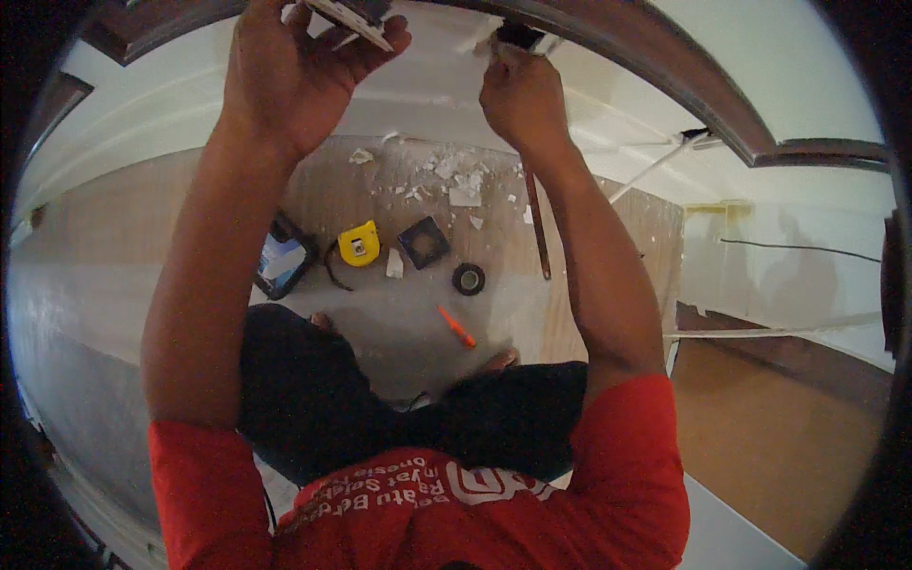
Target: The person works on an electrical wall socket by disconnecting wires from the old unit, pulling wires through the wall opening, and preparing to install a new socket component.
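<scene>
High at the left, my left hand (293, 90) is closed on a flat white-edged plate with a dark back (359, 17), partly cut off by the picture's top edge. My right hand (527, 100) is raised against the white wall with its fingers curled at the lower edge of a dark square hole (520, 36). What those fingers pinch, if anything, is hidden. Below my right wrist runs a thin brown strip (539, 228); I cannot tell whether it touches the hand.
On the floor lie white wall crumbs (464, 180), a yellow tape measure (359, 245), a dark square piece with a round middle (423, 244), a roll of black tape (468, 279), an orange pen-shaped tool (457, 327) and a dark case (283, 256). A white cable (655, 166) leaves another wall hole.
</scene>
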`<state>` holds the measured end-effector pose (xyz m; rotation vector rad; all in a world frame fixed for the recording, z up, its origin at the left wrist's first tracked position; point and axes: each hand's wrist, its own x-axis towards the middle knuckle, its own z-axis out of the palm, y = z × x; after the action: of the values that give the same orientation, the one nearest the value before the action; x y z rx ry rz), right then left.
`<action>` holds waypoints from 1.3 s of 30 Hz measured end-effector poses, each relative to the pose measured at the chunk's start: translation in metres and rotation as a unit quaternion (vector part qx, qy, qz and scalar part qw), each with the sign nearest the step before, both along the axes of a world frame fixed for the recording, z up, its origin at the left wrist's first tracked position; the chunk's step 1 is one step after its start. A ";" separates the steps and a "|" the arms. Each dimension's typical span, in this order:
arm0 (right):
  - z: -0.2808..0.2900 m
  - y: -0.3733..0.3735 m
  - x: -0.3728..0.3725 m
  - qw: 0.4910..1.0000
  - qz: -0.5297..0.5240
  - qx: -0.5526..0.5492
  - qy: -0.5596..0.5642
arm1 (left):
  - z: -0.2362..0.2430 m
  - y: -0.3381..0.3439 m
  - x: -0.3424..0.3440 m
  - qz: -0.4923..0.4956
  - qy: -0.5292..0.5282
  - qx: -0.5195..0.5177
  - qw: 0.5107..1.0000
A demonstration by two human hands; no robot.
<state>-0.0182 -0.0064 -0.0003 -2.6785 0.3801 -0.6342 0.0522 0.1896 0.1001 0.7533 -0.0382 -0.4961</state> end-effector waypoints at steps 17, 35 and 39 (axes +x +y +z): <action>0.004 0.000 0.010 0.999 0.028 -0.038 -0.013 | 0.002 -0.003 0.000 -0.005 0.005 -0.036 0.999; -0.005 -0.013 0.013 0.996 0.056 0.026 -0.072 | 0.007 0.000 -0.001 -0.033 0.021 -0.026 0.999; -0.006 -0.007 0.001 0.998 0.031 0.037 -0.027 | 0.006 0.000 0.007 -0.032 0.047 -0.027 0.998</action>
<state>-0.0172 -0.0136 -0.0060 -2.5859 0.2980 -0.6603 0.0592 0.1896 0.1062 0.6762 0.0109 -0.5894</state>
